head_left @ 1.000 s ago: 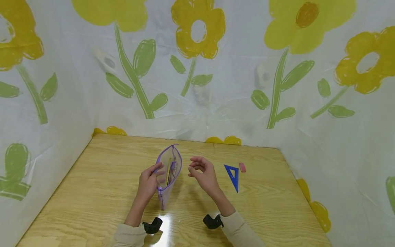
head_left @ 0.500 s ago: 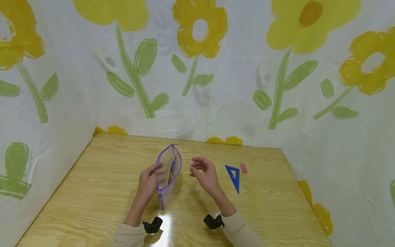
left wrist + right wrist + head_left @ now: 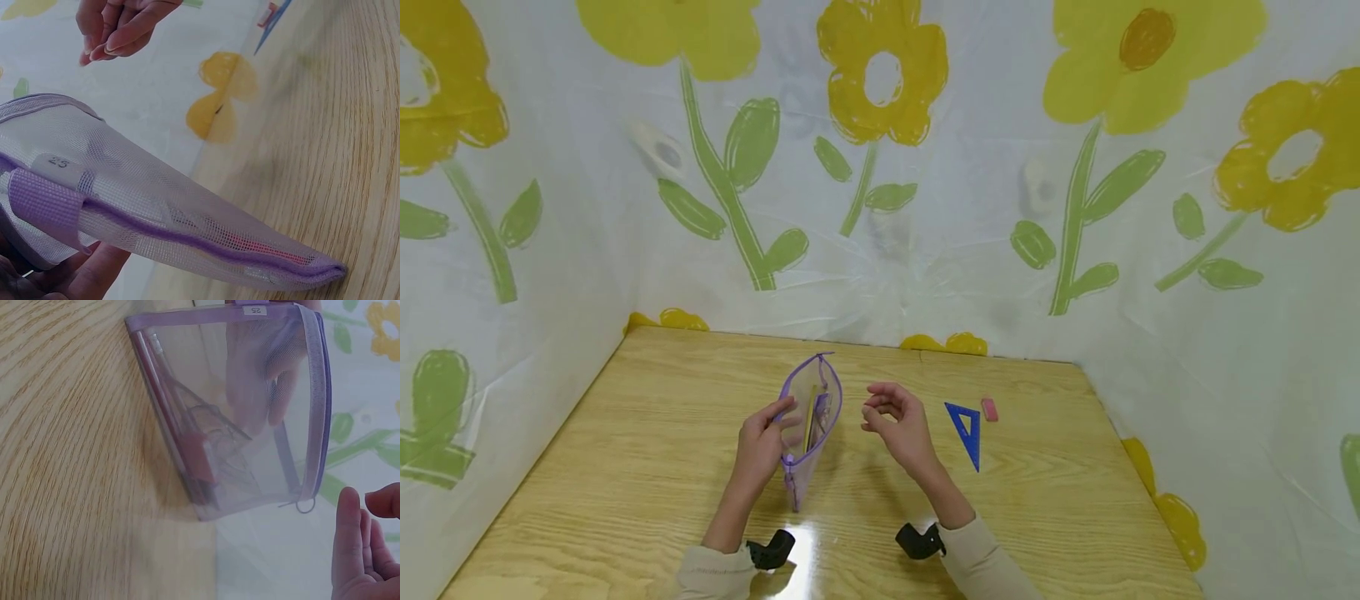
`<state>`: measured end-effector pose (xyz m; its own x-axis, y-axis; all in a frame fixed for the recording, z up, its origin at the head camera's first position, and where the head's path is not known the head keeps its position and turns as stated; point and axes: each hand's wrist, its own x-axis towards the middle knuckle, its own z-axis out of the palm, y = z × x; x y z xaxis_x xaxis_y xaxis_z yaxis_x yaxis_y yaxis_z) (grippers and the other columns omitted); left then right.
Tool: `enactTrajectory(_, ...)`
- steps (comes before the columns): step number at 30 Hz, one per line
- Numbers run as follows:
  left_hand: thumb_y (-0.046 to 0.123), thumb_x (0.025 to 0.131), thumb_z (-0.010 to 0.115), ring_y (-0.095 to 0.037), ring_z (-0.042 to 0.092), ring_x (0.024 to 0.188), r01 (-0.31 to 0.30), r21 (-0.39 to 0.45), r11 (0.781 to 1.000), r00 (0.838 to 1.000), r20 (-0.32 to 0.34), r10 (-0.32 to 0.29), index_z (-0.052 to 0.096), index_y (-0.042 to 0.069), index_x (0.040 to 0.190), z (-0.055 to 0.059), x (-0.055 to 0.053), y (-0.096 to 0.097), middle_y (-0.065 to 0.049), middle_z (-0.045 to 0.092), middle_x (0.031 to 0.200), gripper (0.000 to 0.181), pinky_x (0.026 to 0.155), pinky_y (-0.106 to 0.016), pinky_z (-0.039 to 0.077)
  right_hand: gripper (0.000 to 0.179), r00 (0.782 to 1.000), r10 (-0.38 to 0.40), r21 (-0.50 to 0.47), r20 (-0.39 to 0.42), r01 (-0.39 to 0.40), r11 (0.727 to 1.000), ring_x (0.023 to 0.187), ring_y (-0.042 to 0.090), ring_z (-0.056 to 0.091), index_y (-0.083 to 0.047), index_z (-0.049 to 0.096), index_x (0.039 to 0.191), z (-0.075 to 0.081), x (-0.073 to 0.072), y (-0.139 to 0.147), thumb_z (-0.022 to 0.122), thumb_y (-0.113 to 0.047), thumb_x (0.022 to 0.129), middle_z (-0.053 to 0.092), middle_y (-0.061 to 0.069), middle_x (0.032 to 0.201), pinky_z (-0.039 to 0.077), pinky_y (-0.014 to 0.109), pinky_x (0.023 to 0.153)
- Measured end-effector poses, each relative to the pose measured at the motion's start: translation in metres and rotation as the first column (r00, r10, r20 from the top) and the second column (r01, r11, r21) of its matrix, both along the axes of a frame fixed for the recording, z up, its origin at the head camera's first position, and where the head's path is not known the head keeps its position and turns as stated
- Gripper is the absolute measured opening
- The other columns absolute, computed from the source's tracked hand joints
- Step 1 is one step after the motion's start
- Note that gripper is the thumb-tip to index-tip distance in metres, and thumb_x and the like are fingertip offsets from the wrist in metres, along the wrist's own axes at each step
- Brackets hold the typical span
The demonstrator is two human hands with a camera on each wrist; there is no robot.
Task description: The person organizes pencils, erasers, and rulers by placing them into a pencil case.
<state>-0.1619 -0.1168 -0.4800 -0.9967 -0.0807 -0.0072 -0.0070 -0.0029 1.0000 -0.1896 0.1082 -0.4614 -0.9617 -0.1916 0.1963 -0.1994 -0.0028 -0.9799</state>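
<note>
My left hand [image 3: 760, 446] grips the side of a see-through mesh pencil pouch [image 3: 144, 181] with purple trim, which stands upright with its zipped top spread wide. Inside lies a yellow pencil [image 3: 810, 421]. Through the mesh, the right wrist view also shows a clear set square [image 3: 219, 415], a reddish block [image 3: 197, 457] and slim sticks along the bottom. My right hand [image 3: 904, 427] hovers to the right of the pouch, apart from it. Its fingers are loosely bent, with nothing seen between them. A blue set square [image 3: 973, 440] lies flat further right, beside a pink eraser [image 3: 990, 409].
The wooden table [image 3: 625, 450] is enclosed at the back and sides by white sheeting [image 3: 850, 283] printed with yellow flowers. Black mounts [image 3: 771, 550] sit on both wrists, close above the tabletop.
</note>
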Motion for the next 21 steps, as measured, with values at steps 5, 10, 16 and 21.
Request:
enactTrajectory(5,-0.006,0.097,0.027,-0.045,0.057,0.127,-0.004,-0.002,1.000,1.000,0.000,0.004,0.045,-0.012,0.146,-0.0006,-0.0006,0.0008,-0.030,0.050,0.147,0.052,0.094,-0.036,0.062,0.026,1.000,0.001,0.003,0.000,-0.001,1.000,0.083,0.011,0.067,0.002,0.063,0.122,0.0006,0.0003,0.0004,0.064,0.005,0.095,0.061,0.024,0.104,0.067,0.031,0.075)
enactTrajectory(10,-0.005,0.099,0.028,-0.045,0.057,0.127,-0.004,-0.011,1.000,1.000,-0.004,0.004,0.045,-0.012,0.146,-0.0001,-0.0009,0.0012,-0.029,0.050,0.146,0.050,0.093,-0.035,0.062,0.027,1.000,-0.002,-0.002,0.003,0.002,1.000,0.082,0.011,0.066,0.003,0.063,0.122,0.0014,-0.0002,0.0013,0.063,0.005,0.095,0.062,0.023,0.103,0.067,0.031,0.075)
enactTrajectory(16,-0.006,0.098,0.027,-0.046,0.057,0.126,-0.002,-0.015,1.000,1.000,-0.009,0.002,0.045,-0.012,0.145,-0.0001,0.0000,0.0007,-0.031,0.050,0.145,0.051,0.093,-0.036,0.062,0.026,1.000,-0.004,-0.015,0.008,0.004,1.000,0.082,0.010,0.066,0.004,0.063,0.121,0.0016,0.0007,0.0017,0.063,0.006,0.095,0.062,0.021,0.102,0.066,0.030,0.074)
enactTrajectory(21,-0.006,0.098,0.027,-0.045,0.056,0.128,0.004,-0.005,1.000,1.000,-0.007,-0.004,0.044,-0.012,0.146,0.0022,0.0012,0.0000,-0.031,0.049,0.147,0.051,0.093,-0.035,0.062,0.027,1.000,-0.001,-0.020,0.005,0.001,1.000,0.082,0.012,0.067,0.005,0.063,0.121,0.0007,0.0006,0.0017,0.063,0.007,0.094,0.062,0.022,0.102,0.066,0.029,0.073)
